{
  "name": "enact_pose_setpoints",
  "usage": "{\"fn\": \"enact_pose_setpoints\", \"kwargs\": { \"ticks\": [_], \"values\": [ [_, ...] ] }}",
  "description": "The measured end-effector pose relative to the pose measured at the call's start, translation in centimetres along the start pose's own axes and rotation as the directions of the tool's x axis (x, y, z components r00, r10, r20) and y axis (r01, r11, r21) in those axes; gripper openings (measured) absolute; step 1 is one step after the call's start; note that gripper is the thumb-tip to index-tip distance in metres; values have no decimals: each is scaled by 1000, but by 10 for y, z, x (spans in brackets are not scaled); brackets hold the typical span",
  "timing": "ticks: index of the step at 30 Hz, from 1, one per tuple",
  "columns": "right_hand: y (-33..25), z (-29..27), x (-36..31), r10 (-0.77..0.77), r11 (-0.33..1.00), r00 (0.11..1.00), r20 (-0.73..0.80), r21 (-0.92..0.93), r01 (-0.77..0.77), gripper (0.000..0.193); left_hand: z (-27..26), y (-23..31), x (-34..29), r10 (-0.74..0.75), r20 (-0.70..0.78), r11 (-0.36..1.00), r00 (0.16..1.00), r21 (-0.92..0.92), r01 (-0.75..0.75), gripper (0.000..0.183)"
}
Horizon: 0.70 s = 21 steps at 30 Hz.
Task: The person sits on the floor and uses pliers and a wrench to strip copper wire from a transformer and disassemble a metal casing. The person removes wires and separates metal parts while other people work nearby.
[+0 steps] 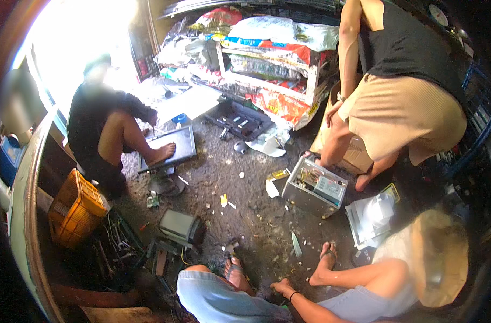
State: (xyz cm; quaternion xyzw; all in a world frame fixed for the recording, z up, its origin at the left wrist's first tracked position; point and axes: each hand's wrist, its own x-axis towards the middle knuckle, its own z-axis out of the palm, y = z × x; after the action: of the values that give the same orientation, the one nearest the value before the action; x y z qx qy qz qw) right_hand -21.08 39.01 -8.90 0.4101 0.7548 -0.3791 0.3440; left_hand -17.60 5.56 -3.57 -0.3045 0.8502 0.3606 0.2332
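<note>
My right hand (pixel 281 288), with a dark band at its wrist, reaches in low between my bent legs. Its fingers look curled, next to a dark shape at my left knee that I cannot make out. My left hand does not show; the pale blue denim over my left knee (pixel 224 299) fills that side. My left foot (pixel 237 272) rests on the dirty floor beside a small metal-headed tool (pixel 231 249), perhaps a hammer. Across from my hand is my bare right foot (pixel 324 258). A pale sliver of material (pixel 296 244) lies beyond.
An opened metal computer case (pixel 316 188) stands ahead, by a bending person (pixel 407 91). At left, another person (pixel 105 118) steps on a flat monitor (pixel 173 146). Nearby are an orange crate (pixel 78 207), a boxy grey device (pixel 179 226), loose tools (pixel 116 237) and a brown hat (pixel 439 258).
</note>
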Motion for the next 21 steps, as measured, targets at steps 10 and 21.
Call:
{"fn": "enact_pose_setpoints", "kwargs": {
  "ticks": [10,21],
  "values": [
    [-480,-246,-48,-883,-217,325,-339,908,358,23,-14,39,31,63,-7,998,998,-8,-63,52],
    [-379,-240,-19,-893,133,419,-162,796,591,30,-7,23,28,44,-2,999,999,-30,-44,52]
  ]
}}
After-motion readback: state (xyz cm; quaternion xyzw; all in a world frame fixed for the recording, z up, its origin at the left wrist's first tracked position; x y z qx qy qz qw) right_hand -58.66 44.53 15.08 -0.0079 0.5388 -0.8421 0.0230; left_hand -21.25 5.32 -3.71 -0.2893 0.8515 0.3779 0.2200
